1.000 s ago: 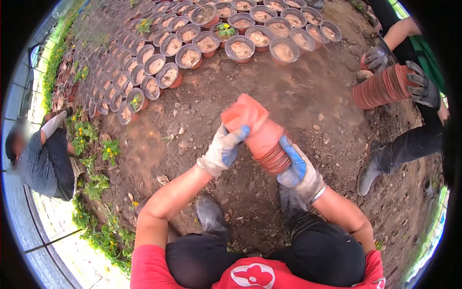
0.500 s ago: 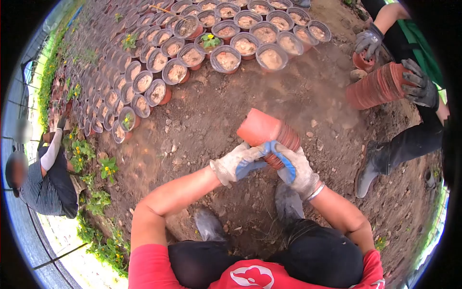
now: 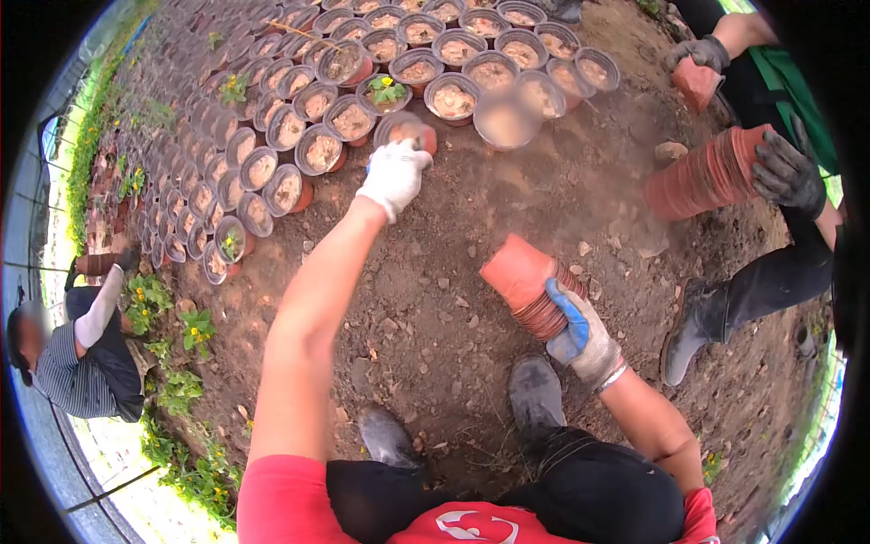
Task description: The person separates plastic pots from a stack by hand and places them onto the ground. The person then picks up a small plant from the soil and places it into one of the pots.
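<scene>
L hand [image 3: 396, 174], gloved, arm at full reach, fingers closed over a single pot [image 3: 415, 131] at the near edge of the pot rows [image 3: 272, 118]. R hand [image 3: 584, 334] grips a stack of empty pots [image 3: 528, 283], tilted over bare soil [image 3: 435, 299], nr the boot [image 3: 535, 394]. Co-worker's stack [image 3: 702, 179] lies well apart, twd the right edge of the plot.
</scene>
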Motion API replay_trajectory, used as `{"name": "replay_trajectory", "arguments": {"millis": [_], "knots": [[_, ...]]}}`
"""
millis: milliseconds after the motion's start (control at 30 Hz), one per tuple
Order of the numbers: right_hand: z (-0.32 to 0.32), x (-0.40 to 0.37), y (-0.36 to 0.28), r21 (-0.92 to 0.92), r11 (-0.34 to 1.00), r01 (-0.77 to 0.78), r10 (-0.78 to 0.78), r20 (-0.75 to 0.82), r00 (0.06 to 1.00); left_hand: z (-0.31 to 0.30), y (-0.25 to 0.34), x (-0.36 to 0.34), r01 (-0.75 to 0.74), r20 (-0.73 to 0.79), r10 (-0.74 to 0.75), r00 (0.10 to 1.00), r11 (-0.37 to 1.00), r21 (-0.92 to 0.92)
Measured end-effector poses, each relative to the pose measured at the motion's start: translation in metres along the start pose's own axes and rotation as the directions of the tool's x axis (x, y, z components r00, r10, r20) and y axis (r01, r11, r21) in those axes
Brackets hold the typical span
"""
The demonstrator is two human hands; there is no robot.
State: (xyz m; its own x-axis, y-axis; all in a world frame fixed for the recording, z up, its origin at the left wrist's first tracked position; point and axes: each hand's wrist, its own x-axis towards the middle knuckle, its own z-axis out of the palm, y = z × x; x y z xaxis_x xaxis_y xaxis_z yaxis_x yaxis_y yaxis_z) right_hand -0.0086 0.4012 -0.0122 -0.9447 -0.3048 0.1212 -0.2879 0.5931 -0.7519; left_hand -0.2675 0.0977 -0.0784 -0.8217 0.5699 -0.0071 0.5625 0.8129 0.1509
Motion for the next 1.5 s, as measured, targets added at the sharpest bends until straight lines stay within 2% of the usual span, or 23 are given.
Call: {"name": "replay_trajectory", "arguments": {"millis": [33,100,167,300,433,500,533,567,600,633,733,833,867,933,967,1000,1100,1200,1333,1400,1433,1467,1500], "knots": [[0.002,-0.002,0.003,0.007,1.0,-0.006,0.006,-0.007,1.0,-0.008,0.001,-0.008,-0.007,0.007,0.007,1.0,1.0,0.005],[0.007,-0.006,0.01,0.053,0.998,0.043,-0.041,-0.043,0.998,-0.03,0.013,-0.043,0.171,0.018,-0.241,0.97,0.634,-0.754],[0.006,-0.006,0.011,0.028,0.997,0.067,-0.065,-0.052,0.996,-0.039,0.013,-0.082,0.488,0.425,-0.254,0.869,0.303,-0.818],[0.018,-0.005,0.005,0.047,0.994,0.1,-0.098,-0.044,0.994,-0.085,0.05,-0.106,0.225,0.441,-0.167,0.882,0.971,-0.083],[0.039,-0.018,0.012,0.401,0.899,-0.176,0.16,0.072,0.984,-0.018,0.058,-0.104,-0.317,-0.108,0.34,0.934,0.931,0.182],[0.031,-0.01,-0.003,0.18,0.982,0.062,-0.061,-0.011,0.998,0.0,0.068,-0.099,-0.326,0.328,0.282,0.902,0.941,0.089],[0.035,-0.011,-0.001,0.173,0.983,0.062,-0.062,-0.008,0.998,0.012,0.068,-0.101,-0.35,0.237,0.302,0.923,0.915,0.199],[0.044,-0.015,0.005,0.675,0.665,-0.318,0.376,0.065,0.925,0.009,0.07,-0.099,-0.352,0.233,0.305,0.923,0.916,0.193],[0.052,-0.021,0.012,0.892,0.006,-0.453,0.636,0.346,0.69,0.004,0.068,-0.094,-0.256,0.244,0.209,0.947,0.951,0.176],[0.056,-0.028,0.019,0.893,0.002,-0.45,0.643,0.344,0.685,0.001,0.065,-0.092,-0.158,0.262,0.112,0.959,0.974,0.162],[0.055,-0.039,0.033,0.883,0.045,-0.467,0.626,0.339,0.702,-0.015,0.054,-0.087,-0.123,0.299,0.072,0.952,0.98,0.155],[0.042,-0.038,0.027,0.76,0.503,-0.411,0.455,0.172,0.874,-0.034,0.044,-0.09,0.05,0.278,-0.026,0.96,0.996,-0.079],[0.031,-0.032,0.022,0.499,0.834,-0.235,0.245,0.048,0.968,-0.039,0.041,-0.093,0.117,0.216,-0.065,0.974,0.964,-0.239],[0.033,-0.025,0.024,0.153,0.988,0.007,-0.009,0.013,1.0,-0.052,0.04,-0.098,0.148,0.155,-0.098,0.983,0.922,-0.359],[0.045,-0.021,0.028,0.727,0.585,-0.358,0.438,0.088,0.895,-0.061,0.044,-0.101,0.149,0.158,-0.098,0.983,0.923,-0.355],[0.051,-0.019,0.03,0.9,-0.183,-0.395,0.65,0.412,0.639,-0.071,0.049,-0.103,0.194,0.169,-0.138,0.976,0.901,-0.388],[0.052,-0.02,0.031,0.903,-0.186,-0.387,0.646,0.409,0.645,-0.075,0.051,-0.109,0.236,0.182,-0.17,0.968,0.861,-0.45],[0.057,-0.033,0.039,0.861,0.218,-0.459,0.548,0.281,0.788,-0.052,0.037,-0.12,0.086,0.098,-0.058,0.994,0.944,-0.319],[0.035,-0.022,0.01,0.883,0.004,-0.47,0.623,0.365,0.692,-0.051,0.024,-0.128,0.129,0.133,-0.099,0.986,0.963,-0.237],[0.021,-0.024,0.004,0.227,0.973,0.033,-0.036,0.011,0.999,-0.059,0.022,-0.13,0.175,0.028,-0.19,0.981,0.828,-0.532],[0.026,-0.026,0.007,0.23,0.973,0.033,-0.036,0.013,0.999,-0.065,0.023,-0.131,0.238,0.048,-0.293,0.955,0.66,-0.712],[0.036,-0.029,0.014,0.633,0.715,-0.297,0.304,0.101,0.947,-0.063,0.02,-0.131,0.289,0.153,-0.393,0.907,0.316,-0.904],[0.044,-0.03,0.019,0.846,0.211,-0.49,0.528,0.324,0.785,-0.063,0.016,-0.131,0.29,0.151,-0.396,0.906,0.319,-0.902]]}}
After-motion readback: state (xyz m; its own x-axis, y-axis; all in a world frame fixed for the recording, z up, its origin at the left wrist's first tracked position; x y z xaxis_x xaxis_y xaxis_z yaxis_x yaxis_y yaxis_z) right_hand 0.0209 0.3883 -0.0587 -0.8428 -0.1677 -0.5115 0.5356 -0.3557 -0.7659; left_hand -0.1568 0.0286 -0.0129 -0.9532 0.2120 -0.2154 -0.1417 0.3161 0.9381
